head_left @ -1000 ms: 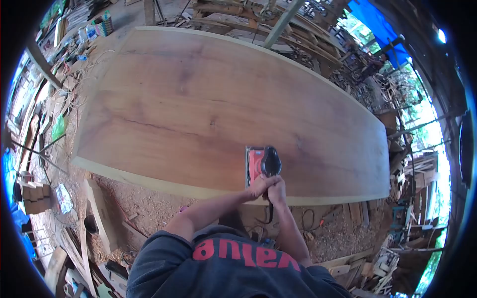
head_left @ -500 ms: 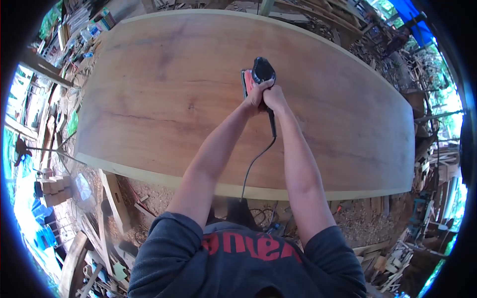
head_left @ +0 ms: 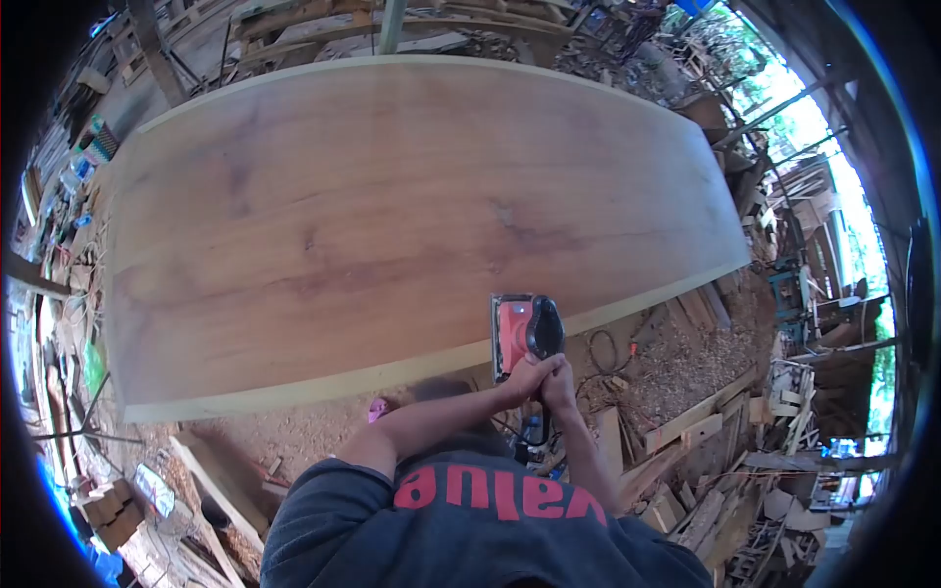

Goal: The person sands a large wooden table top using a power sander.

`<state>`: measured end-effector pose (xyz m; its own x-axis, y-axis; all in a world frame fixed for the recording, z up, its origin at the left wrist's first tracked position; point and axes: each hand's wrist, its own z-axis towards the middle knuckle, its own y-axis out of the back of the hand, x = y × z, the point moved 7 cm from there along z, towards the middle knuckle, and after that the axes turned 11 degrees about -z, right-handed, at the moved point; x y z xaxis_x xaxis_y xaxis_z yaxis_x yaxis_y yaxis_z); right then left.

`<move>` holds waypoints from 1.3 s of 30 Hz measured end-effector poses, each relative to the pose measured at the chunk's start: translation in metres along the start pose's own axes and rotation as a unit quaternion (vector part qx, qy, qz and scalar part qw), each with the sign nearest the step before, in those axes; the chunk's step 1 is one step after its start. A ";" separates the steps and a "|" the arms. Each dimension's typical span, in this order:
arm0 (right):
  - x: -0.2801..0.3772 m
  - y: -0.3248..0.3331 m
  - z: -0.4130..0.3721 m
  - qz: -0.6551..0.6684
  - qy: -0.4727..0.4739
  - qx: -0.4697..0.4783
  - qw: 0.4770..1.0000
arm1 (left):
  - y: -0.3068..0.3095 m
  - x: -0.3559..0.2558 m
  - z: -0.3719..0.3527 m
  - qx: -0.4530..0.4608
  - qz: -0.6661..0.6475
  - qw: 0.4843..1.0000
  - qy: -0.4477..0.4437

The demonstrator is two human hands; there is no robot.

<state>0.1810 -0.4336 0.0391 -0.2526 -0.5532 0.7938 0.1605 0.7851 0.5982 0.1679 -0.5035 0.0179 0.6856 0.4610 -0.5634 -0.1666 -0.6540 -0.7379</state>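
A red and black power sander (head_left: 517, 328) sits over the near edge of a large wooden slab (head_left: 392, 216), its rectangular base turned to the left. My left hand (head_left: 529, 380) and my right hand (head_left: 558, 384) are wrapped together round its rear handle, close against each other. The cord runs down from the handle toward my body. The slab has reddish-brown grain, dark streaks and a pale border along its edges.
Wood shavings cover the ground (head_left: 686, 377) beyond the slab's near edge. Scrap boards (head_left: 701, 431) lie at the lower right, and a long plank (head_left: 218, 490) at the lower left. A post (head_left: 392, 27) stands behind the slab.
Both hands have drawn the sander back toward my body, from the middle of the slab to its near edge. My arms are now bent, and the view has shifted and turned.
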 end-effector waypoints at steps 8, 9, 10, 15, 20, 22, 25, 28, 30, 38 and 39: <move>0.017 0.010 0.113 -0.043 -0.129 0.003 0.991 | 0.003 -0.064 0.105 0.052 -0.029 0.998 -0.007; 0.019 0.013 0.143 -0.055 -0.061 -0.036 0.996 | 0.002 -0.081 0.127 0.062 -0.061 0.996 -0.024; 0.030 0.014 0.171 -0.059 -0.033 -0.030 0.997 | -0.003 -0.105 0.141 0.059 -0.056 0.996 -0.030; 0.074 0.009 0.333 -0.081 0.023 0.020 0.996 | 0.013 -0.199 0.267 0.028 -0.014 0.998 -0.057; 0.091 -0.001 0.417 -0.082 -0.039 0.083 0.992 | 0.012 -0.250 0.322 -0.010 -0.065 0.996 -0.058; 0.087 -0.007 0.424 -0.089 -0.024 0.106 0.990 | 0.014 -0.251 0.320 -0.022 -0.041 0.997 -0.064; 0.073 -0.008 0.406 -0.069 -0.041 0.096 0.992 | 0.012 -0.231 0.308 -0.021 -0.078 0.995 -0.053; 0.065 0.022 0.342 -0.033 -0.054 0.124 0.990 | -0.015 -0.191 0.269 -0.011 -0.050 0.997 -0.056; 0.050 0.044 0.296 -0.033 -0.061 0.085 0.994 | -0.030 -0.153 0.246 0.003 -0.067 0.996 -0.058; -0.037 0.113 0.092 0.089 -0.185 -0.041 0.978 | -0.028 -0.013 0.134 0.049 0.195 0.967 0.154; -0.047 0.122 0.061 0.096 -0.205 -0.063 0.972 | -0.020 -0.008 0.123 0.079 0.251 0.956 0.126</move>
<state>0.1540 -0.2951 0.0681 -0.5612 -0.2214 0.7975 0.3515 0.8086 0.4718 0.0790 -0.4201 -0.0083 0.6366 -0.0601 -0.7689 -0.6119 -0.6462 -0.4561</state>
